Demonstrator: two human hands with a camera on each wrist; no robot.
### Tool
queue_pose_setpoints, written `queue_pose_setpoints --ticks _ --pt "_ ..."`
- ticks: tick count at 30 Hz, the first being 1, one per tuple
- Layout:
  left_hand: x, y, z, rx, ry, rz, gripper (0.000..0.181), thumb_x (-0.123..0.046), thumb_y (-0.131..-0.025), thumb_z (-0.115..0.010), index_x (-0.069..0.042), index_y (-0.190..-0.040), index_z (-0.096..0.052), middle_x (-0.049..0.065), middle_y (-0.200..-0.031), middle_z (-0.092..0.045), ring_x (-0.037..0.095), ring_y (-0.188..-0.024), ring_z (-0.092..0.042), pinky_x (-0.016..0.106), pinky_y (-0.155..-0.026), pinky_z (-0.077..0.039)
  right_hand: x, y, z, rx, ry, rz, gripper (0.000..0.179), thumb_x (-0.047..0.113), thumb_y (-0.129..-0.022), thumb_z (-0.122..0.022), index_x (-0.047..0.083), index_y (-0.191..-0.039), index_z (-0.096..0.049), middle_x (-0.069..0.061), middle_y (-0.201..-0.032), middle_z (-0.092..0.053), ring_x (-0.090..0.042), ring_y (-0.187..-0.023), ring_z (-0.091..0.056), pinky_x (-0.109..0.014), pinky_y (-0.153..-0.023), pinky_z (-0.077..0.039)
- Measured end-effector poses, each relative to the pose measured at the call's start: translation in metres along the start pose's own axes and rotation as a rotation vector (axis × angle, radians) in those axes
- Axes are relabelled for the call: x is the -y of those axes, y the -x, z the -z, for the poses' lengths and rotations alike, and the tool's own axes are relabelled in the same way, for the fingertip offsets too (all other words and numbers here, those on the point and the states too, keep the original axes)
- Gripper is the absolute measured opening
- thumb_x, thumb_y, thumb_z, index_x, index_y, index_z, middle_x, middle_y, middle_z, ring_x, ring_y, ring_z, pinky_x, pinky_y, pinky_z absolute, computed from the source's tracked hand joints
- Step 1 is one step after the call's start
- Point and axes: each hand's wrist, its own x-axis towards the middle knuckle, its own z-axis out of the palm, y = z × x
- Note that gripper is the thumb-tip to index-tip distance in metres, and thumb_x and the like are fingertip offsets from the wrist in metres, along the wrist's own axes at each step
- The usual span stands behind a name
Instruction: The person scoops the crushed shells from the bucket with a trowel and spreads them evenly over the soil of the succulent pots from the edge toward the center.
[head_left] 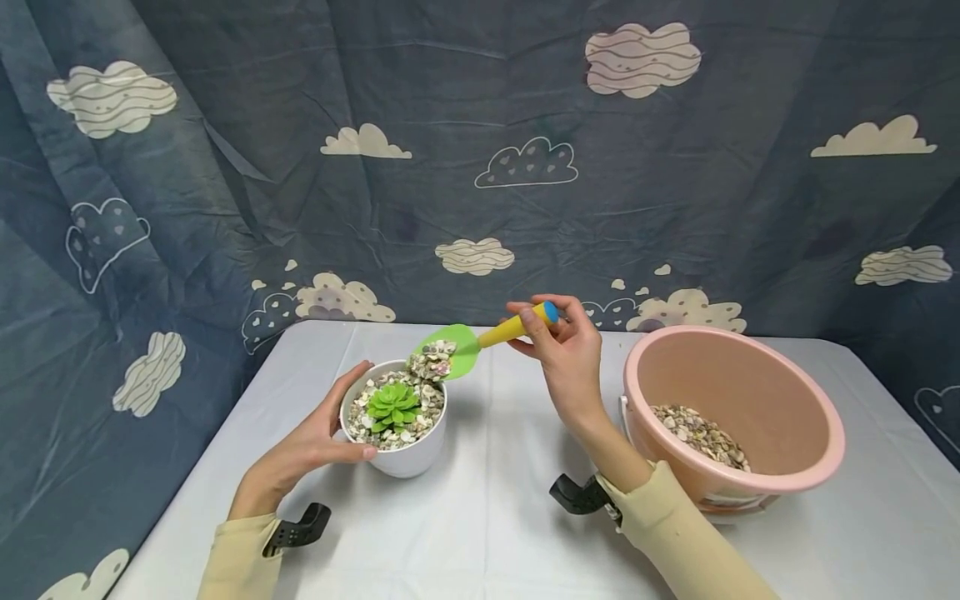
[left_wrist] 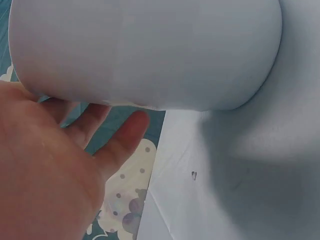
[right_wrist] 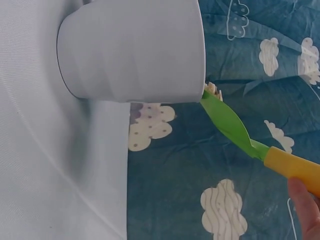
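Note:
A white flower pot [head_left: 408,461] stands on the table, filled with small pebbles and holding a green succulent [head_left: 393,407]. My left hand [head_left: 318,435] grips the pot from the left, thumb near the front rim and fingers around the far side. In my right hand [head_left: 566,358] is a toy trowel by its yellow handle [head_left: 513,331], which ends in blue. Its green blade [head_left: 467,354] tilts down over the pot's right back rim. Pebbles [head_left: 433,360] lie on the blade's tip, right at the rim. The right wrist view shows the blade [right_wrist: 227,122] from below, against the rim.
To the right stands a pink bucket [head_left: 825,450] with a heap of pebbles [head_left: 701,435] inside; its rim rises near my right forearm. A white cloth covers the table [head_left: 495,533]. Behind it hangs a dark blue curtain [head_left: 450,100] with cloud prints.

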Motion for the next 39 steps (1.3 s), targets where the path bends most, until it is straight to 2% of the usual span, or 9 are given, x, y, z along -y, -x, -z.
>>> queue_pose_setpoints --ticks 5,13,17,23,28,35,39 --pt "-0.001 -0.001 -0.003 -0.031 -0.036 0.011 0.106 -0.017 -0.074 -0.083 -0.036 -0.156 -0.019 0.005 -0.162 -0.008 0.033 -0.145 -0.009 0.065 -0.109 -0.010 0.002 0.001 0.003 -0.011 0.002 0.004 0.028 0.014 -0.096 -0.065 -0.001 -0.116 -0.053 -0.022 -0.112 -0.068 -0.036 -0.100 -0.067 -0.043 -0.076 -0.056" --pt "-0.003 -0.003 -0.010 -0.087 -0.056 0.006 0.110 -0.016 -0.070 -0.087 -0.025 -0.156 -0.019 0.008 -0.159 -0.014 0.033 -0.142 -0.019 0.060 -0.108 -0.016 0.003 0.006 0.003 -0.004 -0.008 -0.001 0.028 0.013 -0.095 -0.066 -0.001 -0.116 -0.053 -0.021 -0.112 -0.068 -0.032 -0.099 -0.068 -0.043 -0.076 -0.056" --pt "-0.004 -0.005 -0.014 -0.124 -0.071 0.014 0.111 -0.017 -0.069 -0.088 -0.027 -0.156 -0.019 0.007 -0.158 -0.015 0.032 -0.141 -0.021 0.059 -0.108 -0.018 0.002 0.008 0.002 0.008 -0.010 0.009 0.027 0.011 -0.095 -0.065 -0.001 -0.116 -0.054 -0.021 -0.113 -0.068 -0.030 -0.100 -0.068 -0.042 -0.077 -0.056" --pt "-0.004 -0.007 -0.017 -0.163 -0.087 0.018 0.113 -0.018 -0.068 -0.089 -0.032 -0.156 -0.019 0.006 -0.158 -0.013 0.031 -0.140 -0.020 0.058 -0.109 -0.017 0.002 0.011 0.001 0.017 -0.023 0.040 0.026 0.009 -0.095 -0.065 0.000 -0.117 -0.054 -0.021 -0.112 -0.068 -0.042 -0.103 -0.065 -0.042 -0.079 -0.055" --pt "-0.002 -0.009 -0.018 -0.147 -0.067 -0.010 0.117 -0.015 -0.069 -0.088 -0.029 -0.158 -0.014 0.006 -0.161 -0.011 0.031 -0.144 -0.016 0.059 -0.111 -0.012 0.003 0.013 0.000 0.023 -0.037 0.062 0.027 0.006 -0.095 -0.064 -0.003 -0.117 -0.053 -0.022 -0.112 -0.067 -0.046 -0.101 -0.064 -0.043 -0.080 -0.055" --pt "-0.002 -0.009 -0.018 -0.138 -0.065 0.051 0.114 -0.017 -0.069 -0.087 -0.026 -0.157 -0.017 0.013 -0.157 -0.021 0.034 -0.141 -0.022 0.059 -0.110 -0.016 0.002 0.015 0.000 0.028 -0.051 0.074 0.025 0.003 -0.095 -0.063 -0.004 -0.117 -0.053 -0.023 -0.112 -0.067 -0.047 -0.102 -0.063 -0.043 -0.081 -0.055" --pt "-0.002 -0.009 -0.018 -0.147 -0.075 0.054 0.114 -0.018 -0.068 -0.088 -0.027 -0.157 -0.017 0.013 -0.156 -0.022 0.034 -0.141 -0.022 0.059 -0.110 -0.016 0.001 0.015 0.000 0.030 -0.052 0.078 0.025 0.002 -0.095 -0.063 -0.004 -0.117 -0.053 -0.024 -0.112 -0.066 -0.045 -0.102 -0.064 -0.043 -0.081 -0.054"
